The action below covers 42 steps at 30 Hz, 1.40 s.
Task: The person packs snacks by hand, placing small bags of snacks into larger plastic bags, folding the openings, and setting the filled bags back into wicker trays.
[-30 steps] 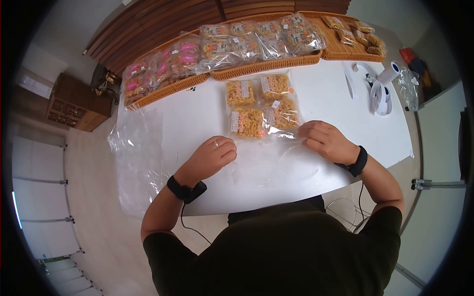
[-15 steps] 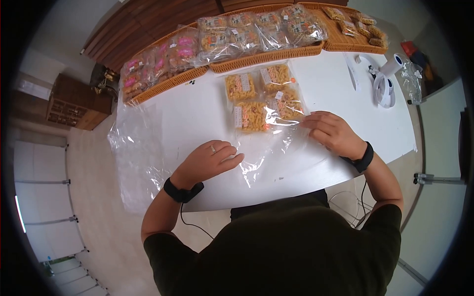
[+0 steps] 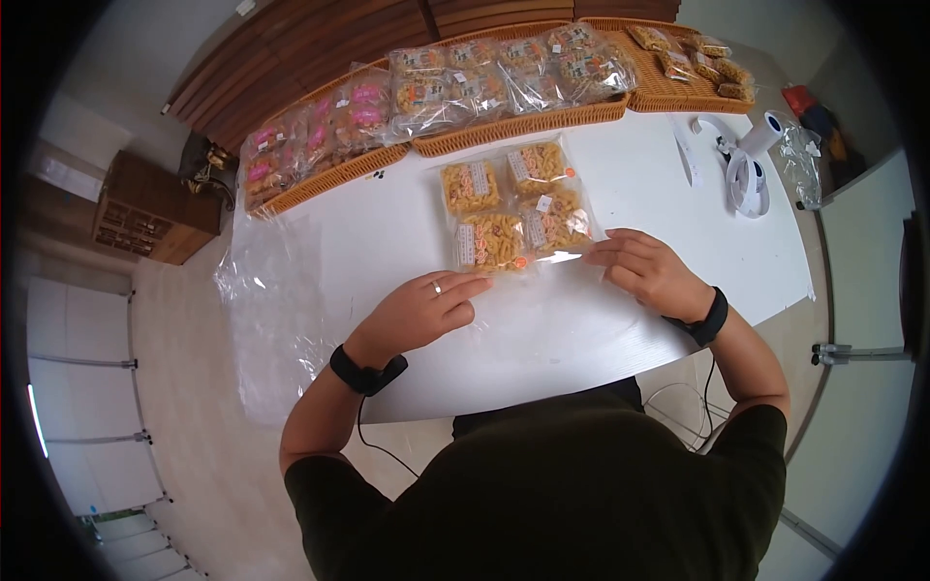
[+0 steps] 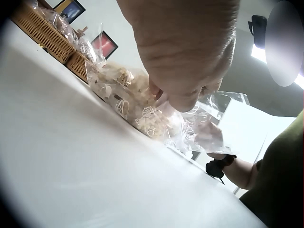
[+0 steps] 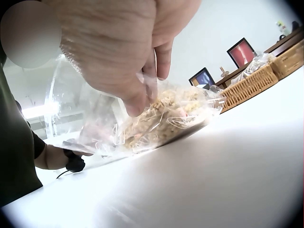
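Observation:
A large clear bag (image 3: 531, 201) lies on the table, holding several packs of yellow-brown curly snacks with white labels and orange stickers. My left hand (image 3: 412, 312) is at its near left edge, fingers extended along the film and thumb lower and apart; in the left wrist view the left hand (image 4: 190, 57) hides part of the bag (image 4: 154, 124). At the near right corner, my right hand (image 3: 654, 276) pinches the film. The right wrist view shows that hand (image 5: 118, 42) with thumb and fingertips together on the bag's film (image 5: 164, 118).
Wicker baskets (image 3: 523, 129) of bagged snacks line the table's far side. A smaller basket part (image 3: 668, 100) at right holds small packs. Flat clear bags (image 3: 276, 320) lie at left; a white roll and curled strip (image 3: 748, 184) lie at right.
The near film, spread towards the body before, is now drawn up by the packs. My left hand has moved slightly right and up to the bag's near edge; the bag shifted slightly.

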Tool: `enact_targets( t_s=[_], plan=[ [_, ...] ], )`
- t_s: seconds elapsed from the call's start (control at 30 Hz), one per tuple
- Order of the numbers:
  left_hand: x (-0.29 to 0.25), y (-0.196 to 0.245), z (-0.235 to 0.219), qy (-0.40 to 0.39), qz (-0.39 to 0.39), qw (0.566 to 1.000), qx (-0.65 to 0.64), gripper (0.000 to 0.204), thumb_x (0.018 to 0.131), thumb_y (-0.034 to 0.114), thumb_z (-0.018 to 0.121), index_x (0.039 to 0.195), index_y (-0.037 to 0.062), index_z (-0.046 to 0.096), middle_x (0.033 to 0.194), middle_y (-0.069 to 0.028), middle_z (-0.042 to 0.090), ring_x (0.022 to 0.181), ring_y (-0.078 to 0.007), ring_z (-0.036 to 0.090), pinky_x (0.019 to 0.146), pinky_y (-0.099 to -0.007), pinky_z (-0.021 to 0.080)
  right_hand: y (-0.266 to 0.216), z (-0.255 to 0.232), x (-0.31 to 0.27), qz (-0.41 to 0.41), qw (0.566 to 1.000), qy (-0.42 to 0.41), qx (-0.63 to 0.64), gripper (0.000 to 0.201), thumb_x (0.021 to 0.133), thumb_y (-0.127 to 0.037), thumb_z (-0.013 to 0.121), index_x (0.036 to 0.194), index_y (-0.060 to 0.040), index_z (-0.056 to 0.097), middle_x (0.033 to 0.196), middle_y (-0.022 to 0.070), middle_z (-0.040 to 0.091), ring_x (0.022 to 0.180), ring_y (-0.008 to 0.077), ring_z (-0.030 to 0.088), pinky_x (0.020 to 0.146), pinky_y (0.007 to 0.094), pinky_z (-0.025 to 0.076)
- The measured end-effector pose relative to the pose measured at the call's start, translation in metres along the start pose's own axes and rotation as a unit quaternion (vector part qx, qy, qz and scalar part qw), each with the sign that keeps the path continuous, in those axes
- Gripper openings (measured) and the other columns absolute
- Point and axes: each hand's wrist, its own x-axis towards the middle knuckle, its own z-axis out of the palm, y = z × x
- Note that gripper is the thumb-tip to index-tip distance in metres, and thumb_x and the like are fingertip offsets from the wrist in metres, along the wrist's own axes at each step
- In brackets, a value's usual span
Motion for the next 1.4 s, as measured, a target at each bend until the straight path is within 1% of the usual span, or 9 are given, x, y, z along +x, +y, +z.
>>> enact_targets(
  t_s=[0.07, 0.27, 0.33, 0.47, 0.53, 0.63, 0.83, 1.13, 1.4],
  plan=[
    [-0.002, -0.001, 0.003, 0.009, -0.008, 1.0, -0.003, 0.007, 0.077, 0.004, 0.056, 0.075, 0.0046, 0.049, 0.112, -0.0091, 0.061, 0.1, -0.0244, 0.06, 0.084, -0.0322, 0.05, 0.0, 0.001, 0.001, -0.001, 1.0, -0.003, -0.003, 0.011, 0.071, -0.003, 0.056, 0.08, -0.0042, 0.051, 0.103, 0.0064, 0.063, 0.1, 0.0229, 0.059, 0.099, 0.0398, 0.043],
    [-0.015, -0.008, 0.025, 0.019, -0.283, 0.942, -0.18, 0.008, 0.081, 0.005, 0.058, 0.088, 0.003, 0.055, 0.095, -0.0133, 0.065, 0.084, -0.0273, 0.065, 0.072, -0.0348, 0.052, 0.011, 0.008, 0.003, 0.128, 0.983, -0.005, 0.129, 0.013, 0.077, -0.002, 0.058, 0.089, -0.0056, 0.054, 0.088, 0.0053, 0.063, 0.086, 0.0243, 0.061, 0.102, 0.0417, 0.037],
    [0.0, 0.0, 0.018, 0.117, -0.324, 0.908, -0.239, 0.011, 0.082, 0.01, 0.061, 0.088, 0.0025, 0.056, 0.091, -0.0166, 0.064, 0.077, -0.0297, 0.064, 0.07, -0.0364, 0.051, 0.012, 0.009, 0.007, 0.16, 0.97, 0.014, 0.181, 0.009, 0.083, -0.007, 0.057, 0.091, -0.0044, 0.055, 0.082, 0.0078, 0.061, 0.083, 0.0263, 0.059, 0.097, 0.0402, 0.039],
    [0.003, -0.003, 0.011, 0.033, -0.324, 0.925, -0.194, 0.01, 0.079, 0.001, 0.061, 0.083, 0.0025, 0.052, 0.094, -0.0134, 0.065, 0.087, -0.0261, 0.064, 0.077, -0.0316, 0.049, 0.017, 0.013, 0.004, 0.179, 0.965, 0.05, 0.183, 0.008, 0.084, -0.007, 0.059, 0.089, -0.0021, 0.054, 0.081, 0.0085, 0.06, 0.083, 0.0266, 0.058, 0.091, 0.0393, 0.04],
    [0.01, 0.0, 0.013, 0.133, -0.172, 0.976, -0.03, 0.011, 0.079, 0.001, 0.061, 0.089, 0.0032, 0.056, 0.102, -0.0123, 0.064, 0.099, -0.0247, 0.06, 0.087, -0.0333, 0.045, 0.013, 0.008, 0.006, 0.256, 0.939, 0.049, 0.226, 0.008, 0.086, -0.009, 0.057, 0.087, -0.0019, 0.054, 0.079, 0.0087, 0.059, 0.086, 0.0245, 0.058, 0.085, 0.0348, 0.042],
    [0.015, -0.008, 0.016, 0.153, -0.094, 0.977, -0.11, 0.018, 0.082, 0.004, 0.057, 0.1, 0.0041, 0.059, 0.112, -0.0115, 0.061, 0.107, -0.0251, 0.056, 0.092, -0.0341, 0.041, 0.017, 0.01, 0.006, 0.274, 0.921, 0.06, 0.269, 0.014, 0.09, -0.017, 0.055, 0.088, -0.0037, 0.053, 0.078, 0.0085, 0.061, 0.079, 0.0244, 0.057, 0.08, 0.0332, 0.041],
    [0.013, 0.0, 0.027, 0.154, -0.291, 0.923, -0.2, 0.026, 0.088, 0.008, 0.046, 0.111, 0.0042, 0.059, 0.108, -0.0103, 0.061, 0.101, -0.0268, 0.058, 0.092, -0.0349, 0.042, 0.025, 0.02, 0.003, 0.315, 0.862, 0.051, 0.394, 0.009, 0.09, -0.013, 0.052, 0.089, -0.0037, 0.052, 0.071, 0.0041, 0.061, 0.074, 0.017, 0.059, 0.082, 0.0322, 0.043],
    [0.028, -0.001, 0.021, 0.193, -0.288, 0.932, -0.109, 0.025, 0.09, 0.012, 0.046, 0.108, 0.0029, 0.061, 0.097, -0.0094, 0.064, 0.101, -0.0265, 0.054, 0.09, -0.0366, 0.042, 0.025, 0.016, 0.006, 0.184, 0.878, 0.073, 0.436, 0.021, 0.074, -0.007, 0.072, 0.09, -0.0049, 0.06, 0.09, 0.0052, 0.059, 0.088, 0.0167, 0.056, 0.084, 0.0303, 0.042],
    [0.024, -0.006, 0.024, 0.206, -0.309, 0.911, -0.181, 0.025, 0.09, 0.011, 0.045, 0.106, 0.0014, 0.062, 0.113, -0.0112, 0.062, 0.113, -0.0277, 0.051, 0.095, -0.0375, 0.04, 0.023, 0.007, 0.006, 0.153, 0.837, 0.111, 0.514, 0.01, 0.08, -0.008, 0.067, 0.086, -0.0037, 0.06, 0.09, 0.0061, 0.056, 0.096, 0.0186, 0.053, 0.089, 0.03, 0.038]
  ],
)
